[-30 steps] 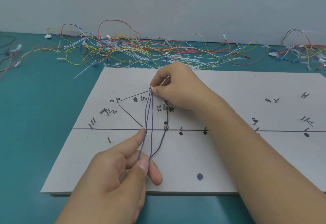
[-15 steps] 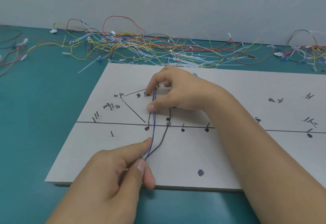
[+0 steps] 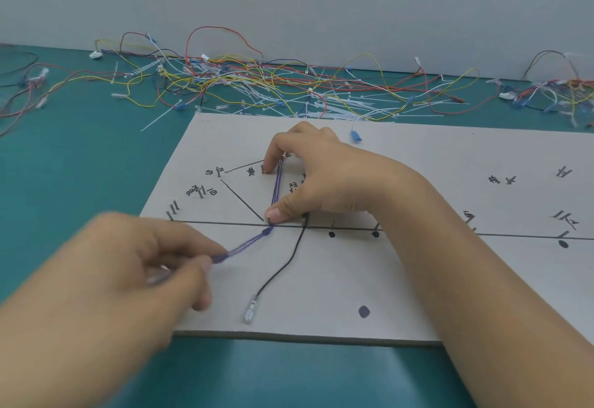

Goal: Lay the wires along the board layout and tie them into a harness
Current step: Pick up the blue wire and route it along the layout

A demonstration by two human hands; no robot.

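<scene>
A grey layout board point(image 3: 418, 279) with drawn lines, pins and handwritten labels lies on the teal table. A doubled purple wire point(image 3: 277, 189) runs down the board from an upper pin to the junction on the long horizontal line, then bends left. My right hand point(image 3: 321, 182) holds it down there, thumb on the bend and forefinger by the upper pin. My left hand point(image 3: 135, 266), blurred, pinches the purple wire's free end and holds it taut to the lower left. A black wire point(image 3: 289, 263) with a clear terminal lies loose below the line.
A tangle of coloured wires and white cable ties point(image 3: 273, 86) stretches along the wall behind the board. More wire bundles lie at the far left point(image 3: 29, 86) and far right point(image 3: 559, 92). A blue terminal point(image 3: 355, 136) rests on the board's back edge.
My left hand has swung the purple wire's end from straight below the junction out to the left. My right thumb slid down onto the junction. The black wire now lies free.
</scene>
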